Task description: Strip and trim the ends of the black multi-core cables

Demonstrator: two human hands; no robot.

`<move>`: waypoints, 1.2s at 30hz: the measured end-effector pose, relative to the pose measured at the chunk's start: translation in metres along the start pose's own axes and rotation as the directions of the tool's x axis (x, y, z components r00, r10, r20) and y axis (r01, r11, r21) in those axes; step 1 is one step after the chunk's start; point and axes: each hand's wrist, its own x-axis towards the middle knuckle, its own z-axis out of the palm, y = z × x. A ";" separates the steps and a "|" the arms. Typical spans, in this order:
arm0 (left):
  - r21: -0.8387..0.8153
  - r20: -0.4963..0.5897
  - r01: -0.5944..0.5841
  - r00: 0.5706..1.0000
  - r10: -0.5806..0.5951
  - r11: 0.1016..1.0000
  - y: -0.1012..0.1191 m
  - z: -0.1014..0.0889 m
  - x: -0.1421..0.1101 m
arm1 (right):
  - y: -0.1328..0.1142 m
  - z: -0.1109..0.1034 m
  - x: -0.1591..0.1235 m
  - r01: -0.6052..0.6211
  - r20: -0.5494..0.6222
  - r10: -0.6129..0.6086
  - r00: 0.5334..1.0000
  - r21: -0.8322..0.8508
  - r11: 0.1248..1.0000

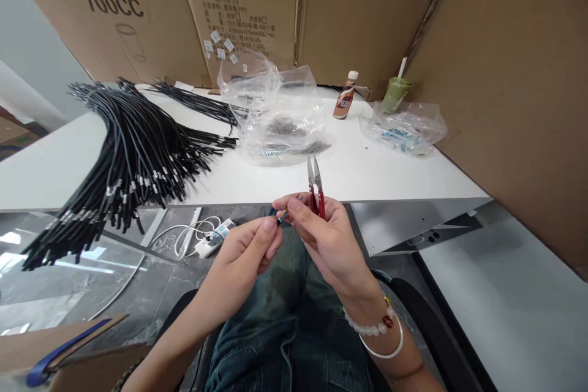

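Observation:
Over my lap, near the table's front edge, my left hand [252, 245] is closed on the black end of a cable [283, 215]. Thin coloured wires, yellow and blue among them, stick out of that end. My right hand [321, 233] pinches these wires between thumb and finger. The same hand also holds thread snips [316, 187] with red handles, blades pointing up and slightly apart. Most of the cable is hidden by my left hand. To the left, a large bundle of black cables [138, 135] lies on the white table [257, 187] and hangs over its front edge.
Clear plastic bags [285, 110] with small metallic pieces lie mid-table. Behind stand a brown bottle [345, 97], a green cup [395, 93] and another plastic bag [408, 128]. Large cardboard boxes [367, 18] wall the back and right. A power strip [215, 239] lies on the floor.

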 end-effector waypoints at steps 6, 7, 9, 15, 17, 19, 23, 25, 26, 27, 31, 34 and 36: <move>-0.071 0.027 0.034 0.999 -0.032 0.997 0.001 0.000 -0.005 | 0.006 0.000 -0.004 0.036 0.011 -0.036 0.999 0.050 0.998; -0.100 0.041 0.043 0.998 -0.039 0.994 0.001 0.000 -0.006 | 0.008 0.001 -0.004 0.025 0.014 -0.026 1.000 0.072 0.997; -0.171 0.090 0.075 0.994 -0.061 0.982 0.003 -0.001 -0.007 | 0.012 0.002 -0.003 -0.001 0.021 -0.002 1.000 0.123 0.992; -0.380 0.320 0.309 0.928 -0.189 0.872 0.009 -0.005 -0.010 | 0.013 0.010 0.000 -0.069 0.033 0.062 0.998 0.259 0.963; -0.388 0.340 0.336 0.918 -0.206 0.858 0.010 -0.007 -0.010 | 0.009 0.012 0.000 -0.071 0.033 0.065 0.997 0.277 0.958; -0.383 0.329 0.324 0.923 -0.200 0.865 0.009 -0.008 -0.010 | 0.006 0.014 -0.001 -0.047 0.014 0.045 0.999 0.244 0.969; -0.368 0.305 0.299 0.933 -0.190 0.880 0.007 -0.008 -0.009 | 0.003 0.017 -0.001 0.031 -0.008 -0.030 1.000 0.149 0.988; -0.363 0.305 0.301 0.932 -0.193 0.881 0.007 -0.007 -0.009 | 0.004 0.017 0.000 0.048 -0.008 -0.048 0.999 0.118 0.992; -0.361 0.307 0.303 0.932 -0.194 0.882 0.007 -0.007 -0.010 | 0.004 0.017 0.001 0.059 -0.009 -0.058 0.998 0.101 0.993; -0.360 0.304 0.302 0.932 -0.195 0.882 0.007 -0.006 -0.010 | 0.004 0.017 0.002 0.073 -0.017 -0.072 0.997 0.080 0.994; -0.367 0.263 0.279 0.946 -0.189 0.887 0.007 -0.005 -0.010 | 0.002 0.014 0.000 0.170 -0.067 -0.175 0.982 -0.071 0.983; -0.376 0.232 0.261 0.955 -0.182 0.889 0.006 -0.004 -0.008 | -0.001 0.011 -0.002 0.223 -0.071 -0.243 0.968 -0.216 0.951; -0.379 0.225 0.254 0.958 -0.177 0.890 0.005 -0.004 -0.006 | -0.001 0.010 -0.003 0.229 -0.070 -0.252 0.965 -0.241 0.943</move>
